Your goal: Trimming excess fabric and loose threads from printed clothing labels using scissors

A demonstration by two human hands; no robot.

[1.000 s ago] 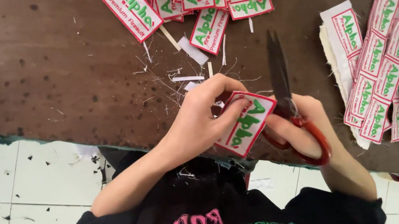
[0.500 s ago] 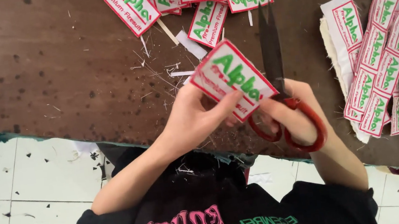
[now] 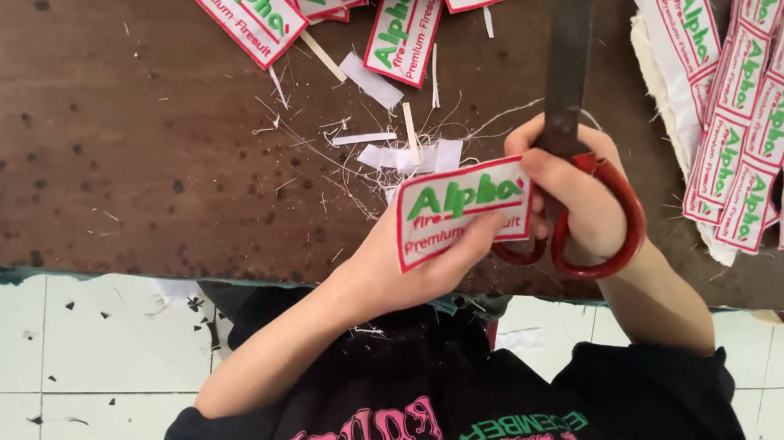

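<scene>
Since a moment ago the left hand [image 3: 399, 270] has turned the white cloth label [image 3: 463, 211], with its red border and green lettering, from a slant to lie nearly level across the middle of the frame, and it now sits lower, just in front of the table's near edge. The fingers are closed on the label's lower left part, thumb underneath. The right hand [image 3: 575, 191] is curled through the red handles of the scissors [image 3: 571, 106], thumb tip pressing the label's right end; the dark blades point up toward the top of the frame and look closed or nearly so, clear of the cloth. As I judge it, one edge is trimmed and the label is being turned or looked over, not cut at this instant. Counting: one pair of scissors, one label in hand. At the top centre a loose pile of cut labels [image 3: 403, 32] shows roughly ten, several cropped by the frame. At the right a stack of uncut label strips [image 3: 751, 112] holds about a dozen visible labels, overlapping too much for a sure count. Some half a dozen white offcuts [image 3: 404, 156] and threads lie on the brown table [image 3: 79, 140] between pile and hands.
</scene>
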